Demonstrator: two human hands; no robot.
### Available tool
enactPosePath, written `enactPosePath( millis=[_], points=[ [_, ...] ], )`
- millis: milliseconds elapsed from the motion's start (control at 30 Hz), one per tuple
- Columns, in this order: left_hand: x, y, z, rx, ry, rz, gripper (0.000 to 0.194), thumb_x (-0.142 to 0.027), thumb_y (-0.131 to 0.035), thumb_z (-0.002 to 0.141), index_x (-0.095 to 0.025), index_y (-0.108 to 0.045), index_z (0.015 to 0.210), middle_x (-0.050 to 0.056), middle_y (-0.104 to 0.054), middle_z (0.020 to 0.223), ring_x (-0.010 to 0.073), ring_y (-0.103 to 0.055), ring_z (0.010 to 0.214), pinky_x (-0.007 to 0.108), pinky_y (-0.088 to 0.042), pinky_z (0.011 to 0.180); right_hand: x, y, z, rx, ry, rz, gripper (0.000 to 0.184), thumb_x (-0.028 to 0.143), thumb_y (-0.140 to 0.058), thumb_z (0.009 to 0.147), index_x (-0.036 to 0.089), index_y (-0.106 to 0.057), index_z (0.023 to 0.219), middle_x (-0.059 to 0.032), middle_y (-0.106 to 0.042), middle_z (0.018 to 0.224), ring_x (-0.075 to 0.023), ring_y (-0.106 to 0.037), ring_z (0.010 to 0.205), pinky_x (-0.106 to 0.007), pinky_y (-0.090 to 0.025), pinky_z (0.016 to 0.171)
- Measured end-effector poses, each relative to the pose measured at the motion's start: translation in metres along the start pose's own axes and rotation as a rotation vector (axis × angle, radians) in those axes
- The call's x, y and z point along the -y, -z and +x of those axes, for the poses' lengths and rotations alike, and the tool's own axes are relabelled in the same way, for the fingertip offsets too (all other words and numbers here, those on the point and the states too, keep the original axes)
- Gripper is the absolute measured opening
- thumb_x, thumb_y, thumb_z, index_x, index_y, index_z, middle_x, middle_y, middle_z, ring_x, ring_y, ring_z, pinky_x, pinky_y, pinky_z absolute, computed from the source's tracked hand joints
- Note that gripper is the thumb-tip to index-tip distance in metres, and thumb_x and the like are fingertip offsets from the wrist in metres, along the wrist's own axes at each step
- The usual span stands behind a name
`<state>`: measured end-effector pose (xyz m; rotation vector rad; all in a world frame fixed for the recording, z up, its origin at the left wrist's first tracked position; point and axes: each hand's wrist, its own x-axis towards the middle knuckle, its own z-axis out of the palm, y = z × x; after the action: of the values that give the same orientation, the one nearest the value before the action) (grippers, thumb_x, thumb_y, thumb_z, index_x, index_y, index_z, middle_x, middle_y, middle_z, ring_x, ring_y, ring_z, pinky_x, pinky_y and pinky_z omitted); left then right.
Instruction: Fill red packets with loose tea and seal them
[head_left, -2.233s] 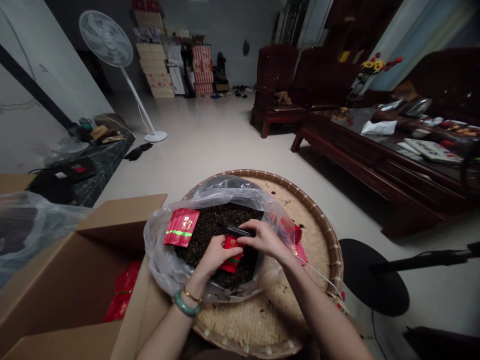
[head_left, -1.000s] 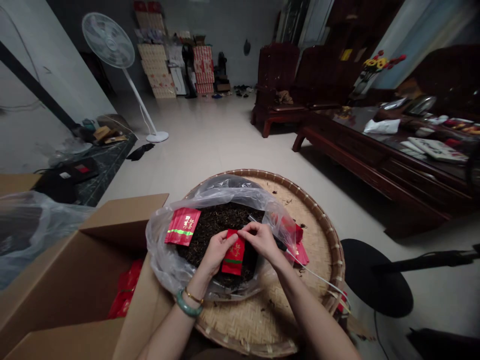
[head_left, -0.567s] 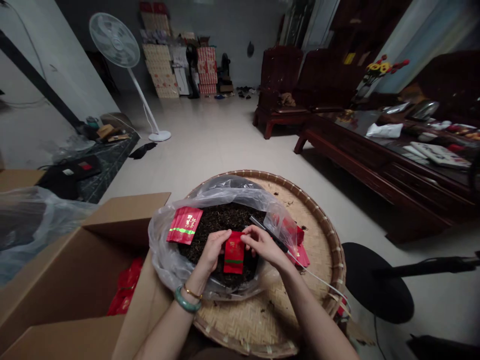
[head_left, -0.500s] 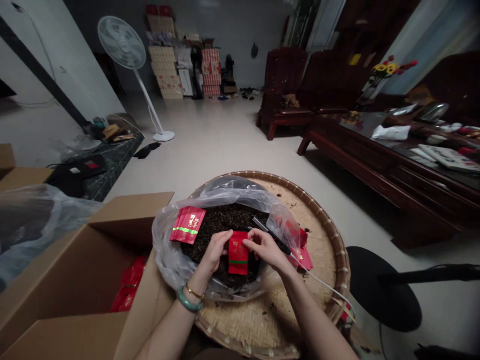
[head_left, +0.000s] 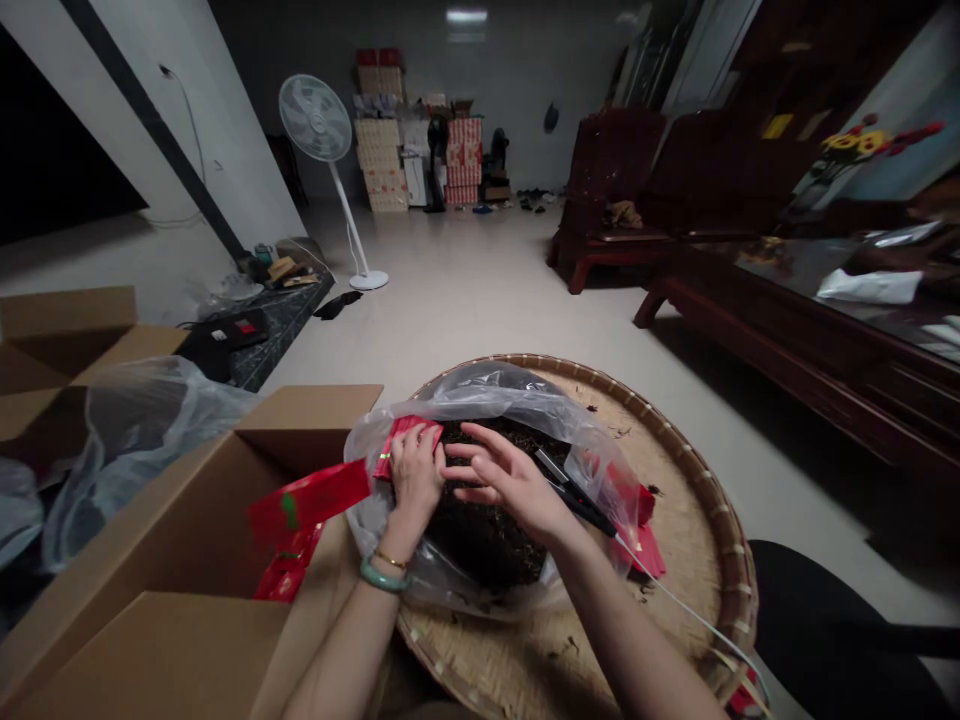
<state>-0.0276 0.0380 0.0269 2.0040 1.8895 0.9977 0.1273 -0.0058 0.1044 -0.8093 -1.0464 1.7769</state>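
Note:
My left hand (head_left: 416,475), with a green bangle at the wrist, has its fingers bent over a stack of red packets (head_left: 388,450) at the left side of a clear plastic bag (head_left: 367,540). Beside it my right hand (head_left: 517,485) hovers over dark dried tea leaves (head_left: 487,550) in the bag, fingers spread and holding nothing. A single red packet (head_left: 311,505), blurred by motion, is in the air above the open cardboard box (head_left: 202,620). Next to my right hand lies a black corded tool (head_left: 581,500) with a metal plate.
The bag rests on a round woven bamboo tray (head_left: 675,500). More red packets (head_left: 646,550) lie at its right, and others (head_left: 289,570) are inside the box. A white fan (head_left: 319,120) stands farther back; a dark wooden table (head_left: 787,330) is at right.
The red packet held in both hands has left them and is now over the box at left. My left hand has moved to the packet stack; my right hand has opened. The view has shifted left.

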Motion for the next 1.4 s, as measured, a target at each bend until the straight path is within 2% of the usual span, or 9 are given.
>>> enactPosePath(
  millis=[133, 267, 433, 533, 767, 900, 1000, 1200, 1400],
  points=[
    [0.019, 0.007, 0.01, -0.01, 0.003, 0.271, 0.028, -0.022, -0.048, 0.084, -0.012, -0.063, 0.106, 0.017, -0.059, 0.108, 0.0314, -0.05, 0.1, 0.044, -0.04, 0.088, -0.031, 0.045, -0.002, -0.275, 0.063, -0.261, 0.043, 0.051, -0.061, 0.074, 0.021, -0.057, 0.104, -0.009, -0.065, 0.104, -0.0236, -0.064, 0.096, -0.04, -0.053, 0.08],
    [0.032, 0.004, 0.013, 0.022, -0.02, 0.362, 0.033, -0.03, -0.058, 0.079, -0.011, -0.064, 0.106, 0.017, -0.059, 0.107, 0.0313, -0.052, 0.097, 0.041, -0.041, 0.085, -0.059, 0.085, -0.018, -0.54, 0.298, -0.843, 0.025, 0.039, -0.049, 0.084, 0.02, -0.063, 0.094, -0.009, -0.066, 0.095, -0.0242, -0.06, 0.091, -0.043, -0.047, 0.084],
    [0.037, 0.003, 0.016, 0.004, -0.094, 0.347, 0.026, -0.031, -0.055, 0.081, -0.015, -0.069, 0.095, 0.015, -0.066, 0.102, 0.0293, -0.057, 0.095, 0.038, -0.04, 0.087, -0.075, 0.111, -0.043, -0.806, 0.317, -1.38, 0.044, 0.035, -0.056, 0.079, 0.019, -0.054, 0.119, -0.0149, -0.057, 0.111, -0.0319, -0.049, 0.105, -0.048, -0.042, 0.086],
    [0.035, 0.006, 0.019, 0.019, -0.095, 0.318, 0.025, -0.029, -0.052, 0.081, -0.015, -0.071, 0.088, 0.014, -0.07, 0.093, 0.0279, -0.06, 0.09, 0.037, -0.04, 0.086, -0.082, 0.13, -0.051, -0.776, 0.241, -1.459, 0.056, 0.032, -0.056, 0.078, 0.02, -0.042, 0.131, -0.016, -0.052, 0.12, -0.033, -0.048, 0.11, -0.049, -0.043, 0.084],
    [0.025, 0.015, 0.017, 0.017, -0.028, 0.286, 0.03, -0.02, -0.043, 0.083, -0.013, -0.072, 0.085, 0.015, -0.071, 0.084, 0.0268, -0.063, 0.082, 0.036, -0.043, 0.08, -0.069, 0.158, -0.04, -0.519, 0.347, -1.377, 0.054, 0.022, -0.056, 0.075, 0.017, -0.043, 0.128, -0.0136, -0.056, 0.12, -0.0285, -0.053, 0.108, -0.045, -0.044, 0.091],
    [0.019, 0.022, 0.009, -0.074, -0.045, 0.117, 0.031, -0.023, -0.045, 0.084, -0.011, -0.071, 0.095, 0.015, -0.071, 0.097, 0.0273, -0.064, 0.092, 0.037, -0.046, 0.085, -0.055, 0.15, -0.034, -0.53, 0.421, -1.362, 0.048, 0.023, -0.056, 0.079, 0.018, -0.047, 0.126, -0.0135, -0.058, 0.117, -0.0292, -0.054, 0.107, -0.048, -0.044, 0.09],
    [0.006, 0.018, -0.005, -0.107, 0.044, -0.198, 0.032, -0.035, -0.053, 0.082, -0.014, -0.072, 0.096, 0.011, -0.073, 0.094, 0.0257, -0.067, 0.083, 0.037, -0.051, 0.079, -0.05, 0.12, -0.032, -0.563, 0.591, -1.284, 0.043, 0.027, -0.055, 0.084, 0.019, -0.048, 0.126, -0.0134, -0.059, 0.115, -0.0277, -0.054, 0.107, -0.048, -0.044, 0.092],
    [-0.034, -0.009, -0.044, 0.145, 0.112, -0.657, 0.029, -0.035, -0.06, 0.077, -0.018, -0.073, 0.096, 0.006, -0.073, 0.096, 0.0235, -0.069, 0.088, 0.036, -0.054, 0.084, -0.053, 0.06, -0.022, -0.482, 0.744, -1.139, 0.043, 0.02, -0.051, 0.086, 0.021, -0.048, 0.129, -0.0127, -0.056, 0.12, -0.0231, -0.052, 0.111, -0.04, -0.046, 0.094],
    [-0.045, -0.012, -0.053, 0.463, 0.229, -1.015, 0.043, -0.043, -0.056, 0.079, -0.015, -0.066, 0.11, 0.01, -0.068, 0.112, 0.024, -0.064, 0.101, 0.035, -0.051, 0.089, -0.057, 0.064, -0.024, -0.419, 0.707, -0.88, 0.024, 0.007, -0.047, 0.079, 0.021, -0.067, 0.082, -0.007, -0.064, 0.093, -0.0173, -0.062, 0.087, -0.031, -0.052, 0.076]
  ],
)
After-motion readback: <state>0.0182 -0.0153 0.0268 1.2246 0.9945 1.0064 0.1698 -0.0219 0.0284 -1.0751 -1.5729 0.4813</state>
